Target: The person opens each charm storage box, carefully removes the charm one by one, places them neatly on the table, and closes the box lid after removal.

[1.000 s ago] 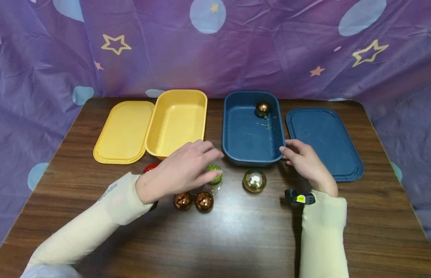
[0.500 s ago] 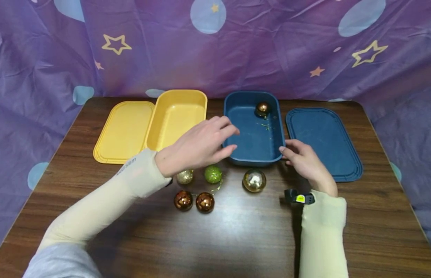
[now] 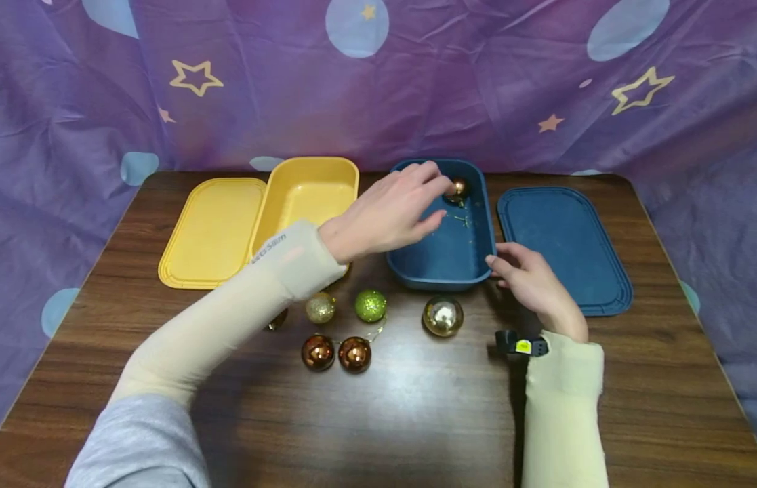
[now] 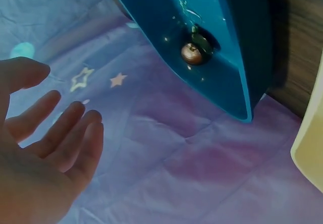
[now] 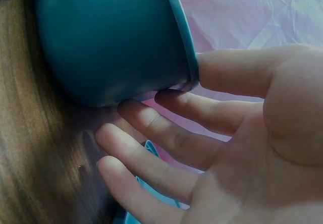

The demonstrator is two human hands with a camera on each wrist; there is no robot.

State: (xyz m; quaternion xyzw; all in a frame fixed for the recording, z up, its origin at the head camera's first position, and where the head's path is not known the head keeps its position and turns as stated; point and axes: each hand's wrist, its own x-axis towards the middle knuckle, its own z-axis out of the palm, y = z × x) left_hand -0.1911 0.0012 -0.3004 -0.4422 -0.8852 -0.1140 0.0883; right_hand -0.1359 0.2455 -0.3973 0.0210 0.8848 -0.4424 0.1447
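Note:
My left hand [image 3: 399, 210] hovers over the blue box [image 3: 442, 279], fingers spread and loosely bent, holding nothing. In the left wrist view its fingers [image 4: 75, 138] show apart from the box. A shiny brown bauble [image 3: 457, 191] lies inside, at the back right, by a bit of thin gold string [image 4: 189, 12]. At the box's front right corner, my right hand [image 3: 533, 285] pinches the rim, thumb on the edge and fingers against the outer wall. A shiny gold bauble [image 3: 442, 316] sits on the table in front of the box.
A yellow box [image 3: 317, 196] stands left of the blue one, beside its yellow lid [image 3: 216, 230]; the blue lid [image 3: 564, 251] lies right. Glittery gold [image 3: 320, 308], glittery green [image 3: 370, 306] and two brown baubles [image 3: 355, 354] rest in front. My left sleeve partly hides a darker bauble [image 3: 277, 320].
My left hand has moved right and away from me, from above the green bauble to over the blue box. My right hand stays at the box's corner.

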